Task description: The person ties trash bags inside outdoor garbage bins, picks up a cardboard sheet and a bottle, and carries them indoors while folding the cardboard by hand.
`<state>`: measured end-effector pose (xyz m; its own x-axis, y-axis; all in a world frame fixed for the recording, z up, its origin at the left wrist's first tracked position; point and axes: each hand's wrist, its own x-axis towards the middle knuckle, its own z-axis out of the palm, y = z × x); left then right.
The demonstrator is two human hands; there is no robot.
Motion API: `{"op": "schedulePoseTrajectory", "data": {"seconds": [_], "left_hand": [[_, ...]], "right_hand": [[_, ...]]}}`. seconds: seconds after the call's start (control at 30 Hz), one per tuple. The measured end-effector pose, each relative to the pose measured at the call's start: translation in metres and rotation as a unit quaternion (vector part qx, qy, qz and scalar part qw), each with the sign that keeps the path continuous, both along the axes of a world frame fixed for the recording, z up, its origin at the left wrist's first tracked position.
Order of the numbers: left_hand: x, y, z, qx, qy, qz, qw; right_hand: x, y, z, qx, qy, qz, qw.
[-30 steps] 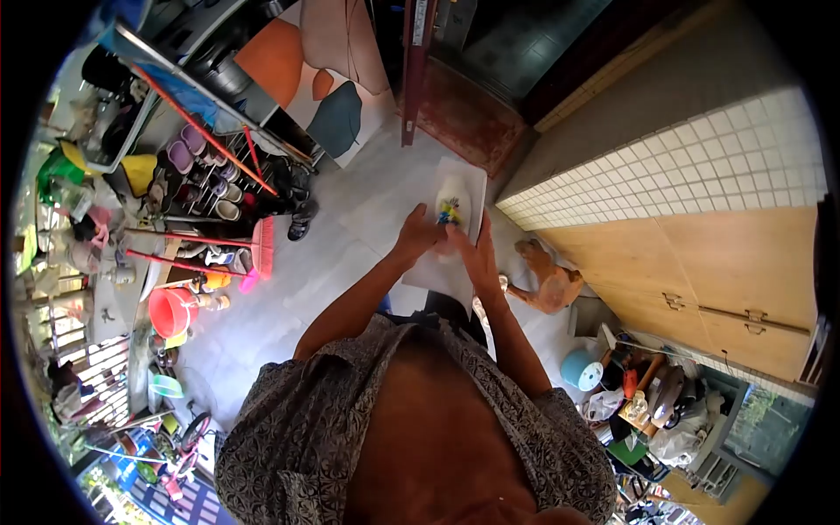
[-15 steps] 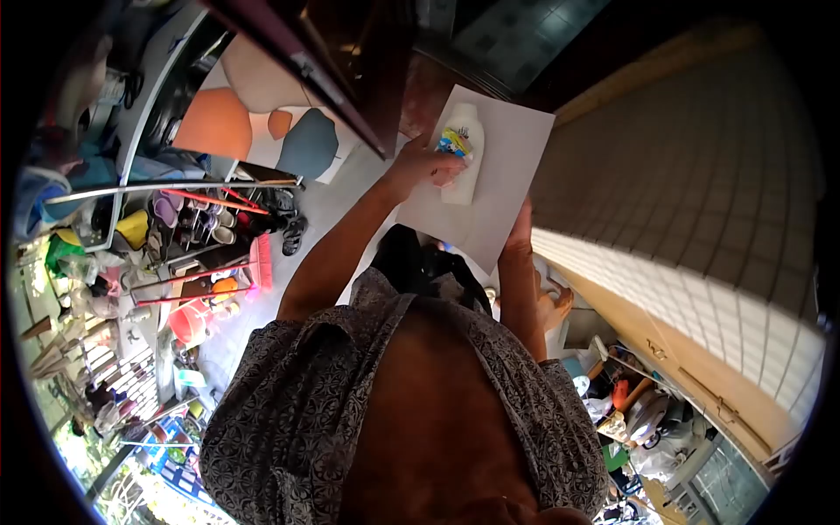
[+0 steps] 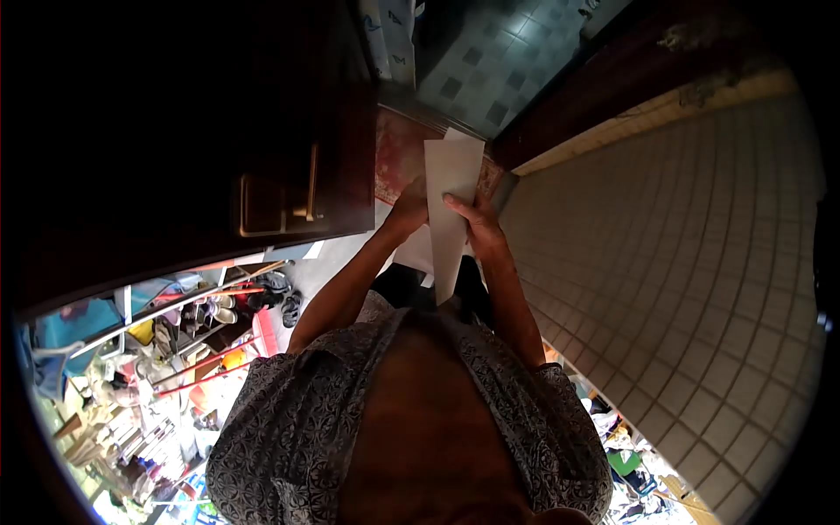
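A white sheet point(image 3: 448, 236) is in front of my body, tilted and seen partly edge-on. My right hand point(image 3: 475, 219) grips it from the right, with the thumb lying across its face. On the other side my left hand point(image 3: 409, 210) is at the sheet's left edge, its fingers mostly hidden behind it. The white bottle is not visible, so what my left hand holds cannot be made out.
A dark door point(image 3: 297, 105) with a metal handle point(image 3: 306, 206) stands at the left. Ahead is a doorway with a red mat point(image 3: 398, 153) and a tiled floor point(image 3: 477, 79). A tiled wall point(image 3: 665, 280) runs along the right. Shoes point(image 3: 291, 308) and a pink broom point(image 3: 264, 332) lie lower left.
I have moved forward to the doorway, and the door now fills the left. The sheet has turned from nearly flat to steeply tilted, and the bottle is out of sight. My right thumb is now on the sheet.
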<state>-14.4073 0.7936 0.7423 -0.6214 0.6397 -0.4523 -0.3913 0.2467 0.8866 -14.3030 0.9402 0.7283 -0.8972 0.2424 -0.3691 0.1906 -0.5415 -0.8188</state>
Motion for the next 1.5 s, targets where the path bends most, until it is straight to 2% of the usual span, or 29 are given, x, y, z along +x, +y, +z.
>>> {"op": "schedulePoseTrajectory", "data": {"seconds": [0.13,0.33,0.4,0.53,0.6,0.7,0.73,0.77,0.87,0.9,1.0,1.1,1.2,1.23,1.33,1.43,1.5], "left_hand": [[-0.040,0.012,0.013,-0.014,0.102,0.013,0.995],[-0.098,0.047,-0.010,-0.188,0.168,0.026,0.967],[-0.122,0.065,-0.008,-0.167,0.167,0.030,0.971],[-0.168,0.127,0.024,-0.178,0.218,0.019,0.959],[-0.183,0.152,0.049,-0.217,0.210,-0.045,0.952],[-0.205,0.190,0.056,-0.161,0.249,-0.079,0.952],[-0.207,0.201,0.077,-0.129,0.267,-0.083,0.951],[-0.209,0.211,0.100,-0.161,0.233,-0.108,0.953],[-0.232,0.231,0.103,-0.005,0.224,-0.134,0.965],[-0.245,0.236,0.106,-0.037,0.169,-0.167,0.971],[-0.271,0.252,0.108,0.050,-0.013,-0.164,0.985],[-0.294,0.280,0.105,0.000,0.015,-0.149,0.989],[-0.315,0.309,0.112,-0.050,0.164,-0.140,0.975],[-0.333,0.319,0.065,-0.042,0.165,-0.133,0.976],[-0.372,0.341,0.050,-0.033,0.127,-0.135,0.982],[-0.413,0.358,0.034,-0.010,0.140,-0.141,0.980],[-0.433,0.369,0.016,-0.038,0.166,-0.142,0.975]], "right_hand": [[-0.055,0.018,-0.011,-0.026,0.019,0.004,0.999],[-0.126,0.060,-0.018,-0.075,0.052,0.063,0.994],[-0.147,0.078,-0.013,-0.105,0.052,0.066,0.991],[-0.194,0.131,0.017,-0.094,0.060,0.038,0.993],[-0.203,0.155,0.019,-0.114,0.051,0.031,0.992],[-0.221,0.197,0.024,-0.113,0.072,0.004,0.991],[-0.225,0.206,0.022,-0.113,0.081,-0.009,0.990],[-0.233,0.212,0.018,-0.138,0.078,-0.037,0.987],[-0.242,0.243,0.011,-0.160,0.080,-0.049,0.983],[-0.250,0.248,0.012,-0.208,0.080,-0.067,0.973],[-0.264,0.274,0.019,-0.166,0.081,-0.063,0.981],[-0.290,0.288,0.027,-0.160,0.091,-0.070,0.980],[-0.323,0.306,0.005,-0.146,0.100,-0.119,0.977],[-0.334,0.313,0.006,-0.127,0.096,-0.122,0.980],[-0.361,0.327,0.012,-0.089,0.076,-0.138,0.983],[-0.394,0.340,0.014,-0.082,0.065,-0.154,0.983],[-0.413,0.351,0.009,-0.085,0.072,-0.150,0.982]]}}
